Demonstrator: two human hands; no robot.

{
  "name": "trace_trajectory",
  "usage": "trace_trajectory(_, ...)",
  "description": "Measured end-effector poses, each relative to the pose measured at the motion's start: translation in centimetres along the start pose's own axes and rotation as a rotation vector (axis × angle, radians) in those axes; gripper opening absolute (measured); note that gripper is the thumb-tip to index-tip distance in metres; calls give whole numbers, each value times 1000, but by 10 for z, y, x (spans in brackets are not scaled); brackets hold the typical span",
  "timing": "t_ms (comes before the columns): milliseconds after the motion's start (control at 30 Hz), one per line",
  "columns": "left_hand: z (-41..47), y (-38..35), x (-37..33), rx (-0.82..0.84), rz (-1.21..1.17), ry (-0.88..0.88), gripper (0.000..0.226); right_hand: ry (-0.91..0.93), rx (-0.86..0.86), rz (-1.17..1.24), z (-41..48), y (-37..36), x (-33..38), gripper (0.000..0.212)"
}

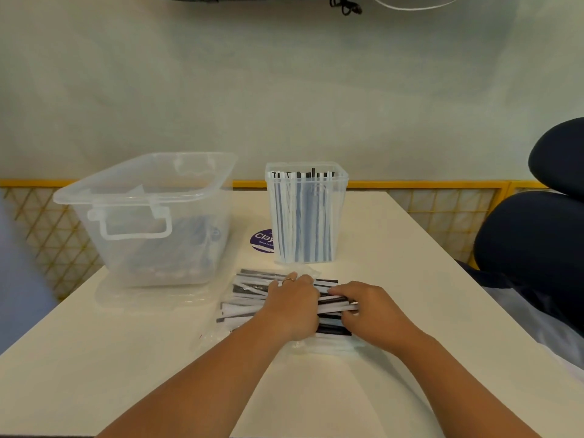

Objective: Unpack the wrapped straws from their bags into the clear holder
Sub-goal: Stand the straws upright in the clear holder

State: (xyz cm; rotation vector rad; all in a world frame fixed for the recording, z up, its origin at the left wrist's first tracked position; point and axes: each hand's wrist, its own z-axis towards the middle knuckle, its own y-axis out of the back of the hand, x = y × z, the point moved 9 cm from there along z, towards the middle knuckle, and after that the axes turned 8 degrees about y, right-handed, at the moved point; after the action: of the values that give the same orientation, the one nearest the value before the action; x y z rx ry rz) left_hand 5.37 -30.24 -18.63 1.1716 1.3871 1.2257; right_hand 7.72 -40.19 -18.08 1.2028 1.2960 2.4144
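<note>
A white table (pixel 395 263) carries a clear bin (pixel 151 216) at the far left, standing on a flat clear lid (pixel 132 298). To its right stands a clear holder (pixel 306 213), with a purple sticker (pixel 260 240) between them. Nearer lies a clear bag (pixel 210 336) of straws (pixel 249 290).

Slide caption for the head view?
Left hand and right hand hold wrapped straws over their bag, before the stocked clear holder.
</note>
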Motion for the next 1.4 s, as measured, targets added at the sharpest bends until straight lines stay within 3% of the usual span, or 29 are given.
trace_trajectory(200, 2, 12, -4, -78, -16, -18, 28, -292, -287, 733, -15, 3, -31, 42)
trace_trajectory(300, 3, 16, -8, -99, -38, -26, 26, -423, -367, 870, -24, -8, -43, 44)
trace_trajectory(500, 3, 28, -14, -107, -209, -24, 11, -493, -420, 871, -27, -17, -47, 58)
trace_trajectory(600, -4, 42, -19, -116, -321, -44, 14, -466, -429, 863, -24, -20, -48, 57)
trace_trajectory(767, -15, 74, -26, -66, -785, -105, 19, -420, -433, 817, -19, -22, -46, 51)
trace_trajectory(833, -20, 93, -25, -101, -972, -137, 10, -416, -422, 795, -17, -25, -45, 49)
trace_trajectory(900, -27, 115, -17, -170, -1127, -137, 18, -405, -406, 758, -15, -27, -43, 47)
trace_trajectory(1000, -39, 152, 7, -374, -1253, -163, 23, -381, -397, 734, -13, -27, -37, 45)
trace_trajectory(1167, -46, 176, 45, -533, -1271, -149, 19, -372, -396, 728, -9, -31, -33, 41)
trace_trajectory(1300, -37, 140, 67, -444, -1232, 18, 16, -366, -358, 691, -3, -36, -28, 40)
trace_trajectory(1400, -28, 94, 77, -346, -1231, 145, 14, -364, -322, 673, 0, -38, -24, 25)
